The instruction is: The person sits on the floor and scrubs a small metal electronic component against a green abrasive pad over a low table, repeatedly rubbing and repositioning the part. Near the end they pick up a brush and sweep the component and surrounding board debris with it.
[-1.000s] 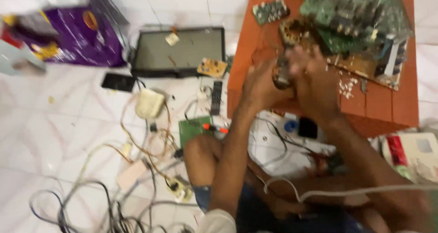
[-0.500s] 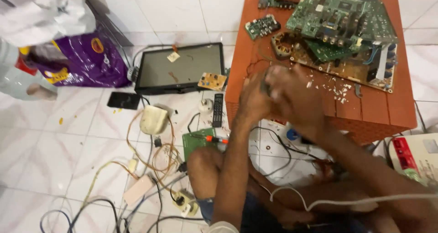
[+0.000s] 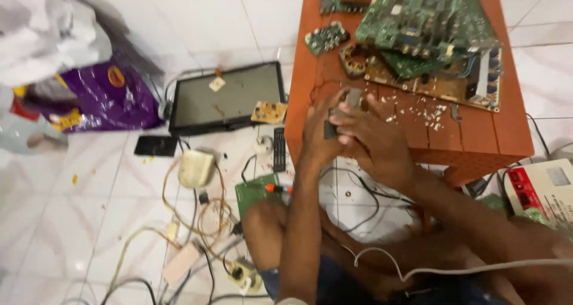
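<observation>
Held part: I see one small grey component (image 3: pixel 352 97) pinched between both hands at the near left edge of the orange table (image 3: pixel 513 132); a second dark bit (image 3: pixel 329 129) sits lower in the same grip.
Axis: the grey piece looks stubby, its long axis roughly upright and tipped a little to the right; too blurred for me to be surer.
Left hand: my left hand (image 3: pixel 319 135) has its fingers pressed together around the dark bit from the left.
Right hand: my right hand (image 3: pixel 373 141) lies over the left, fingers (image 3: pixel 346 117) curled in and pinching the grey part.
Boards on table: I count about five circuit boards: one large green board (image 3: pixel 424 24), a tan one (image 3: pixel 436 81) under it, a small green one (image 3: pixel 326 37), another green one at the far edge, and a round brownish piece (image 3: pixel 353 57).
Crumbs: white fragments (image 3: pixel 418 111) scattered just right of the hands.
Floor: one flat screen (image 3: pixel 227 99) lying face up, with a small tan board (image 3: pixel 268 112) on its corner; one black remote (image 3: pixel 279 148); one green board (image 3: pixel 256 191) by the knee; a cream plastic housing (image 3: pixel 196 168) among loose cables.
Packages: one purple bag (image 3: pixel 113 96) with a yellow oval label at left, beside a white plastic bag (image 3: pixel 42 30); one white box with a red panel (image 3: pixel 540 191) at far right.
</observation>
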